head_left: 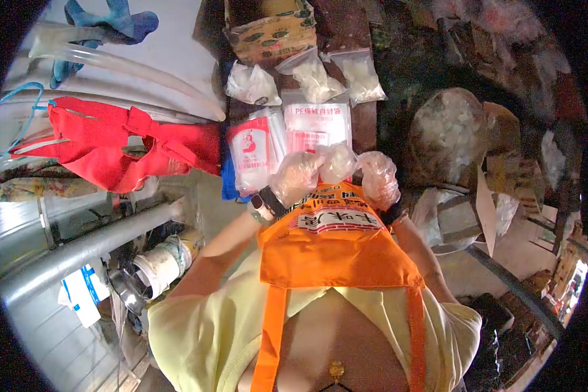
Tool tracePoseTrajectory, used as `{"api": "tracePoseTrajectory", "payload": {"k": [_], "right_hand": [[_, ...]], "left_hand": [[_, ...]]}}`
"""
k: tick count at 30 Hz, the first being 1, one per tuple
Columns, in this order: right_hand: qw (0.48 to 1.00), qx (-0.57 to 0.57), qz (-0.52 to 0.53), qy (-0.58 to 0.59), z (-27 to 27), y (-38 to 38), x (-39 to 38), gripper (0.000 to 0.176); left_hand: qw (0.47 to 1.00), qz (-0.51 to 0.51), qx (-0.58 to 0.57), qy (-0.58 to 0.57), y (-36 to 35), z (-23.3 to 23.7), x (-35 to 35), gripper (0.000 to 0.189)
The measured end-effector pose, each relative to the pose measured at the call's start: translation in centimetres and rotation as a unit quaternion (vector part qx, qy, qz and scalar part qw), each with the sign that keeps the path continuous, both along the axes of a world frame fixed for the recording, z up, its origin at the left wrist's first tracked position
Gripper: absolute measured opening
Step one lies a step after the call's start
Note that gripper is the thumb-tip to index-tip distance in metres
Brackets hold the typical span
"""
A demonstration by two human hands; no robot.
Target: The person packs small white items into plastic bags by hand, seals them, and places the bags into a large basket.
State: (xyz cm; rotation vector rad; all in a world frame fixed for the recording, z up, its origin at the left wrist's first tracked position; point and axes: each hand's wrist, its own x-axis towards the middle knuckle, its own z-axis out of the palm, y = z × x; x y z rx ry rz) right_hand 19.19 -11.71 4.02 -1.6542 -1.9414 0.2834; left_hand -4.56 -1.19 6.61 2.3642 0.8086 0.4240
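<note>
My left hand (296, 178), in a clear plastic glove and with a watch on the wrist, is curled against a small clear plastic bag (338, 163) with pale contents. On the bag's other side my right hand (379, 179), also gloved in clear plastic, has its fingers curled in; what they hold is hidden. Just beyond lie a pack of zip-lock bags (317, 116) with red print and another red-and-white pack (251, 157). Three filled bags stand in a row behind: a white bag (253, 85), a zip bag (315, 80) and another zip bag (360, 78).
An open cardboard box (271, 36) stands at the back. To the left are a red apron-like cloth (104, 140), a clear hose (130, 62), a blue glove (121, 23) and a grey pipe (91, 245). A large clear sack (447, 127) and cartons are on the right.
</note>
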Motion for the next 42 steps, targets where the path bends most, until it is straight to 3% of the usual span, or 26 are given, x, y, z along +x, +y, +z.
{"api": "tracePoseTrajectory", "payload": {"k": [2,3,5,6,9,12,14,16,19,22,24,28,31,34,37,41,42], "right_hand": [[0.997,0.062,-0.002,0.053,0.7,1.0,-0.7,0.031],[0.995,0.032,-0.02,0.096,1.3,1.2,-1.0,0.033],[0.982,-0.026,-0.057,0.181,3.3,1.6,-1.3,0.035],[0.997,-0.02,-0.016,0.078,3.5,1.3,-0.7,0.041],[0.998,0.029,-0.038,-0.027,2.7,0.4,-0.5,0.042],[0.999,0.005,0.004,0.051,2.2,0.1,0.8,0.042],[1.0,-0.012,-0.008,0.009,1.0,-0.8,1.6,0.039],[0.999,-0.015,-0.029,-0.01,-0.5,-1.8,2.1,0.035],[0.995,-0.035,-0.087,0.026,-0.2,-2.5,1.6,0.029],[0.994,0.0,-0.094,0.062,-1.1,-3.7,2.2,0.021],[0.997,0.012,-0.073,-0.034,-0.8,-3.7,2.8,0.008],[0.992,-0.002,-0.12,0.039,-1.1,-4.4,2.2,0.011],[0.993,-0.013,-0.112,0.041,-0.7,-4.2,2.3,0.013],[0.99,-0.035,-0.126,0.055,0.6,-3.3,2.3,0.01],[0.989,0.004,-0.147,0.02,5.3,-2.1,1.0,0.009],[0.993,-0.097,-0.033,0.06,6.4,-1.8,1.6,0.014],[0.994,-0.077,0.012,-0.081,6.3,-1.8,1.8,0.015]], "left_hand": [[0.998,-0.006,-0.013,0.062,-0.2,-0.1,0.1,0.021],[0.996,-0.009,-0.019,0.092,-0.2,-0.1,0.1,0.021],[1.0,-0.012,-0.003,0.001,-0.2,-0.1,-0.2,0.018],[1.0,-0.014,-0.004,-0.017,-0.1,0.0,-0.3,0.018],[0.999,-0.021,-0.023,-0.011,0.1,0.7,-0.8,0.019],[0.995,-0.058,0.075,0.036,-0.5,-2.2,-1.6,0.02],[0.984,-0.076,0.138,0.081,-1.2,-3.4,-2.1,0.021],[0.963,-0.097,0.216,0.13,-2.0,0.0,-1.6,0.018],[0.953,-0.115,0.187,0.207,-2.9,1.2,-0.5,0.024],[0.971,-0.141,0.192,0.028,-2.8,0.1,-0.6,0.027],[0.973,-0.14,0.172,0.065,-2.9,0.3,-0.1,0.026],[0.968,-0.182,0.141,0.103,-2.8,0.5,0.4,0.024],[0.98,-0.165,0.084,0.071,-2.7,1.0,0.3,0.021],[0.977,-0.101,0.186,-0.042,-2.4,-0.5,0.5,0.021],[0.994,-0.072,0.073,-0.025,-2.2,-1.9,0.8,0.021],[0.997,-0.06,0.038,-0.013,-2.3,-1.9,2.2,0.02],[0.998,-0.055,0.036,-0.007,-2.4,-1.7,2.4,0.02]]}}
